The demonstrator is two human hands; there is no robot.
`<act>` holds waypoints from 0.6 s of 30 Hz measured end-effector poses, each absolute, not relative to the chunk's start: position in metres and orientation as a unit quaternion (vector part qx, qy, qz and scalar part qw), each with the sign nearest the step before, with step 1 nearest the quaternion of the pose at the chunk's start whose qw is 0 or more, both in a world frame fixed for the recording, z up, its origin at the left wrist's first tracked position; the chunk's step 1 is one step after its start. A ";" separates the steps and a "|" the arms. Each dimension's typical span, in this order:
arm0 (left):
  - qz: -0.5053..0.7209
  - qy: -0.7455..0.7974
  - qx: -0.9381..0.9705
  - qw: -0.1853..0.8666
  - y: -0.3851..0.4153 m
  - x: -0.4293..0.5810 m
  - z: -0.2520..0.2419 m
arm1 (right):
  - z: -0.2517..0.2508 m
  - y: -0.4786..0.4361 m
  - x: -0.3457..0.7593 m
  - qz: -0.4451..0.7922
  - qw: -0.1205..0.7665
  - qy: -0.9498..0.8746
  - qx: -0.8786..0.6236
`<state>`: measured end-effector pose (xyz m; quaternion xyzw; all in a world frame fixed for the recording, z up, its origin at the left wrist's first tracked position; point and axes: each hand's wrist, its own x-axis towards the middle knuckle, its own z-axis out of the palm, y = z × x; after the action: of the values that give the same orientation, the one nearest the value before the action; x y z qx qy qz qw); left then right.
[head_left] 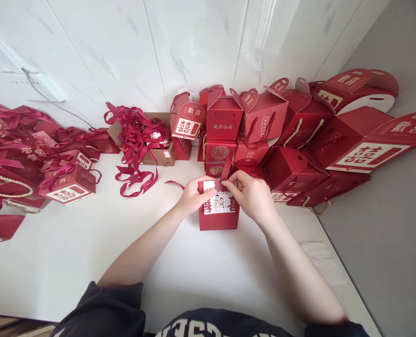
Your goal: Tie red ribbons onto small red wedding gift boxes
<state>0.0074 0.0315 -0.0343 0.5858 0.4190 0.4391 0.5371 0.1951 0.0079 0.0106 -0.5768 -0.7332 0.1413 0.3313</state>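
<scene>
A small red gift box (pixel 218 223) with a white cartoon picture of a couple on its front stands on the white table before me. My left hand (pixel 195 194) holds its top left part, thumb in front and the other fingers mostly hidden behind. With thumb and forefinger, my right hand (pixel 250 194) pinches a red ribbon (pixel 226 169) at the top right of the box. The ribbon's strip rises just above those fingers. Left of my left hand, a dark red ribbon end (pixel 174 183) lies on the table.
Behind my hands, red gift boxes (pixel 224 119) are stacked along the wall and on to the right. A cardboard box (pixel 165 157) overflows with loose dark red ribbons (pixel 137 135). More ribboned boxes (pixel 69 182) crowd the left side. A grey wall (pixel 386 224) borders the table at right.
</scene>
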 end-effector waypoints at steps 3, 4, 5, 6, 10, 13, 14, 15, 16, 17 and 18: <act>0.437 0.427 0.586 0.532 0.031 0.007 -0.034 | 0.009 0.008 0.193 0.118 0.339 -0.733 -0.578; 0.439 0.424 0.587 0.533 0.031 0.007 -0.035 | 0.009 0.008 0.193 0.118 0.340 -0.733 -0.578; 0.441 0.415 0.588 0.536 0.031 0.006 -0.035 | 0.009 0.008 0.193 0.120 0.340 -0.732 -0.578; 0.444 0.402 0.589 0.543 0.031 0.006 -0.036 | 0.009 0.008 0.193 0.124 0.339 -0.732 -0.578; 0.457 0.386 0.593 0.539 0.030 0.008 -0.036 | 0.011 0.009 0.193 0.151 0.330 -0.731 -0.578; 0.466 0.415 0.595 0.506 0.029 0.010 -0.034 | 0.015 0.007 0.195 0.192 0.333 -0.728 -0.567; 0.468 0.422 0.593 0.501 0.030 0.011 -0.034 | 0.017 0.007 0.197 0.215 0.334 -0.728 -0.559; 0.471 0.428 0.591 0.496 0.030 0.011 -0.033 | 0.018 0.006 0.199 0.241 0.332 -0.728 -0.549; 0.473 0.434 0.590 0.490 0.030 0.011 -0.033 | 0.020 0.005 0.202 0.268 0.326 -0.730 -0.537; 0.474 0.439 0.590 0.484 0.030 0.011 -0.033 | 0.021 0.004 0.205 0.293 0.317 -0.734 -0.525; 0.475 0.442 0.590 0.479 0.030 0.011 -0.033 | 0.022 0.003 0.208 0.317 0.308 -0.737 -0.512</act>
<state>0.0107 0.0305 -0.0329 0.5904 0.4422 0.4754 0.4794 0.2083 0.0026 0.0222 -0.5119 -0.7368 0.3166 0.3079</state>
